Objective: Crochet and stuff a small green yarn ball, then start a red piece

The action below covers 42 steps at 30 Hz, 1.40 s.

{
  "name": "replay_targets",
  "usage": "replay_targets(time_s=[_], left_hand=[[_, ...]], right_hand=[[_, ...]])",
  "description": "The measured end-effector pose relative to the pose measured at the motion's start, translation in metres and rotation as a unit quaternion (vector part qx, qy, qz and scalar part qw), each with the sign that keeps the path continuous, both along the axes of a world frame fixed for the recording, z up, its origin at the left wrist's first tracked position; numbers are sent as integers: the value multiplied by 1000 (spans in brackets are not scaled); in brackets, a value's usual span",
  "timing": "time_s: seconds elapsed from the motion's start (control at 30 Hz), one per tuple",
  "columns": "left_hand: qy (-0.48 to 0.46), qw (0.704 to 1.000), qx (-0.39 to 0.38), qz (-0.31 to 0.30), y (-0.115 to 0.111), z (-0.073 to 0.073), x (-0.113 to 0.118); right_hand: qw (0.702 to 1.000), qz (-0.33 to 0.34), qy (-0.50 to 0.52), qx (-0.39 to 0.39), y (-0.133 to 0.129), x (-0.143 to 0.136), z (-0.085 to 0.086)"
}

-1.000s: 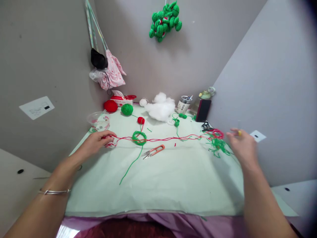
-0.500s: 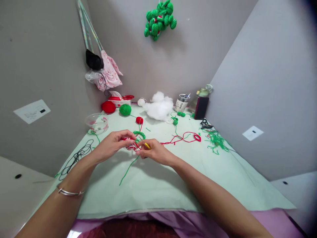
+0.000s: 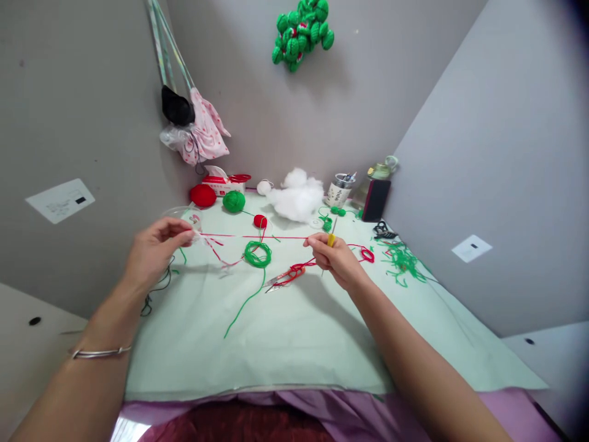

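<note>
A taut strand of red yarn (image 3: 276,237) stretches between my two hands above the table. My left hand (image 3: 156,248) is closed, pinching a blurred bundle of red-and-white yarn (image 3: 215,245) at the strand's left end; a loop of it sags below. My right hand (image 3: 335,256) grips the strand's other end in its fingertips and also holds a crochet hook (image 3: 331,240) with a yellow handle, its thin shaft pointing up. Between the hands, a coil of green yarn (image 3: 246,255) lies on the table. Close to my right hand are orange-handled thread snips (image 3: 294,272), with red yarn across them.
At the back stand a tissue box (image 3: 230,186), yarn balls, white stuffing (image 3: 297,199), a pen can (image 3: 339,191) and a phone (image 3: 376,201). Green scraps (image 3: 402,264) and a black claw clip (image 3: 383,231) lie right. A clear bowl (image 3: 181,212) is partly behind my left hand.
My hands have moved apart, left hand leftward, right hand rightward, drawing the red strand straight between them. The green coil and the snips, formerly behind my hands, now show.
</note>
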<state>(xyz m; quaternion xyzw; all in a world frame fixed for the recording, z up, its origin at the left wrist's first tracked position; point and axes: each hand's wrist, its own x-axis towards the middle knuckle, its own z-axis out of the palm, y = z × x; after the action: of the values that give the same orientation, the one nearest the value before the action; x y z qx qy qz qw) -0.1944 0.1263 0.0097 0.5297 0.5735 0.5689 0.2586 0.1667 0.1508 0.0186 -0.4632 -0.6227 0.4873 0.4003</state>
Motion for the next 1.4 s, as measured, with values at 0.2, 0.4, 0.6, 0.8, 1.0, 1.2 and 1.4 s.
replay_targets(time_s=[0.2, 0.4, 0.6, 0.8, 1.0, 1.2, 1.4], left_hand=[[92, 980, 71, 162, -8, 1, -22], [216, 970, 28, 111, -15, 1, -1], [188, 975, -79, -86, -25, 1, 42], [126, 965, -64, -221, -48, 7, 99], [2, 943, -94, -319, -66, -2, 146], [-54, 882, -132, -449, -71, -4, 161], [62, 876, -156, -451, -67, 0, 154]], right_hand=[[982, -101, -125, 98, 8, 25, 0], [949, -19, -298, 99, -13, 29, -7], [895, 7, -438, 80, -43, 9, -34], [909, 3, -412, 65, -46, 2, -37], [987, 43, -157, 3, -69, 2, -6], [971, 100, 175, -125, -100, -3, -1], [947, 68, 278, -143, -117, 15, -11]])
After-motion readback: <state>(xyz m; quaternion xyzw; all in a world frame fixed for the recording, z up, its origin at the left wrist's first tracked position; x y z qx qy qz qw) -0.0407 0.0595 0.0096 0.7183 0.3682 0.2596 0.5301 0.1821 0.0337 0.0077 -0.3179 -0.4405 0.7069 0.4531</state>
